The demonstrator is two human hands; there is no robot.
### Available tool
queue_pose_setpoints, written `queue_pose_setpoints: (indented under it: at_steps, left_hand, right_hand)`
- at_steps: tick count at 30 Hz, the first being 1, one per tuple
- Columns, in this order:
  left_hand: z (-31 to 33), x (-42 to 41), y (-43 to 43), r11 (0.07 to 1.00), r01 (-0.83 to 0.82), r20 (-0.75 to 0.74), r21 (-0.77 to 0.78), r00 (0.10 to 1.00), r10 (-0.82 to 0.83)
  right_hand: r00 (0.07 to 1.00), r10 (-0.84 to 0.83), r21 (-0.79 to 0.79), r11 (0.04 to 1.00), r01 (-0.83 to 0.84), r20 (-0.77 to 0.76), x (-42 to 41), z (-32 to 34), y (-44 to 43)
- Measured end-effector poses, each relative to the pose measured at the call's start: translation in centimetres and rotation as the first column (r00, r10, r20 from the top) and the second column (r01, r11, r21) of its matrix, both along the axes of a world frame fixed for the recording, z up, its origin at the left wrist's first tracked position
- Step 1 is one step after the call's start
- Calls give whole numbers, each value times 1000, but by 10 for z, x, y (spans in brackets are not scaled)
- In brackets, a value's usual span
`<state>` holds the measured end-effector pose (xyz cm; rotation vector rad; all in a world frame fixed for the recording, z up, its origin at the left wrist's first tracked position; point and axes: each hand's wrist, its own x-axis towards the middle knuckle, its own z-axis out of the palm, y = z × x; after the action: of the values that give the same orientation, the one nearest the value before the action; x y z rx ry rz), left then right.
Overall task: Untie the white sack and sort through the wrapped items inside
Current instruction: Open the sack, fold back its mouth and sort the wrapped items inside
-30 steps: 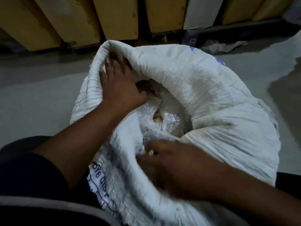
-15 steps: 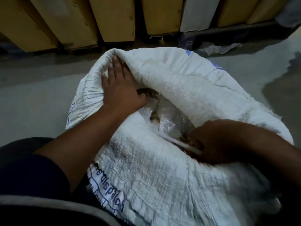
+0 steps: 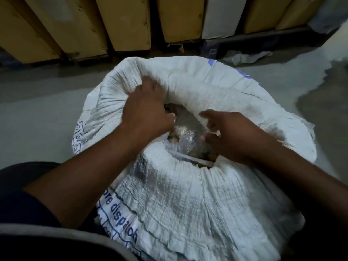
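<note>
A big white woven sack (image 3: 188, 194) with blue print stands on the floor in front of me, its mouth open and its rim rolled down. Inside the mouth lie items wrapped in clear bubble wrap (image 3: 185, 134). My left hand (image 3: 145, 112) grips the rolled rim at the far left of the mouth, fingers curled over the fabric. My right hand (image 3: 231, 134) hovers at the right side of the mouth, fingers spread and bent over the wrapped items, holding nothing that I can see. A thin white strip (image 3: 190, 159) crosses the near edge of the opening.
Tall brown cardboard boxes (image 3: 128, 23) and one white box (image 3: 222, 16) line the back. Crumpled plastic (image 3: 244, 57) lies on the grey floor (image 3: 37, 113) behind the sack. A dark wet patch (image 3: 323, 102) spreads at the right.
My left hand has curled from flat inside the rim to a grip on it. My right hand came up out of the sack's right side and now hovers spread over the opening.
</note>
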<state>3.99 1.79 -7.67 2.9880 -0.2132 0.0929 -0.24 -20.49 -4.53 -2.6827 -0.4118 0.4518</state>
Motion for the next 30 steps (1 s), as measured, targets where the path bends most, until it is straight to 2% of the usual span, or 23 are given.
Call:
queue_pose_setpoints:
  at_steps: [3, 6, 9, 12, 15, 17, 19, 21, 23, 30]
  left_hand:
    - [1, -5, -9, 981, 191, 61, -41, 980, -189]
    - [-9, -3, -4, 959, 272, -74, -85, 958, -278]
    - [-23, 0, 5, 969, 242, -196, -52, 949, -248]
    - [-28, 4, 8, 973, 228, -199, -28, 953, -229]
    - [-28, 6, 5, 980, 184, -175, -77, 965, -195]
    - [-28, 6, 4, 985, 153, -176, -80, 971, -165]
    - [-29, 7, 3, 989, 128, -164, -71, 977, -139]
    - [-29, 6, 3, 992, 104, -158, -74, 981, -114]
    - [-28, 6, 4, 993, 100, -153, -58, 982, -108]
    - [-23, 4, 8, 989, 144, -152, -9, 978, -144]
  right_hand:
    - [999, 6, -87, 996, -2, 53, 11, -14, -7]
    - [996, -37, -252, 966, 56, 79, 25, -26, -18]
    - [993, -83, -325, 940, 106, 84, 34, -34, -28]
    - [964, -36, -264, 959, 107, 262, 37, -35, -27]
    - [903, 27, 35, 998, -46, 430, 26, -26, -4]
    - [917, 52, 214, 966, -147, 395, 13, -26, 17]
    - [970, 23, 322, 941, -103, 244, 8, -34, 30]
    - [993, -28, 278, 961, -4, 112, 17, -47, 28]
    - [995, -66, 131, 990, 55, 77, 29, -53, 14]
    - [979, -50, 70, 997, 36, 200, 59, -29, -41]
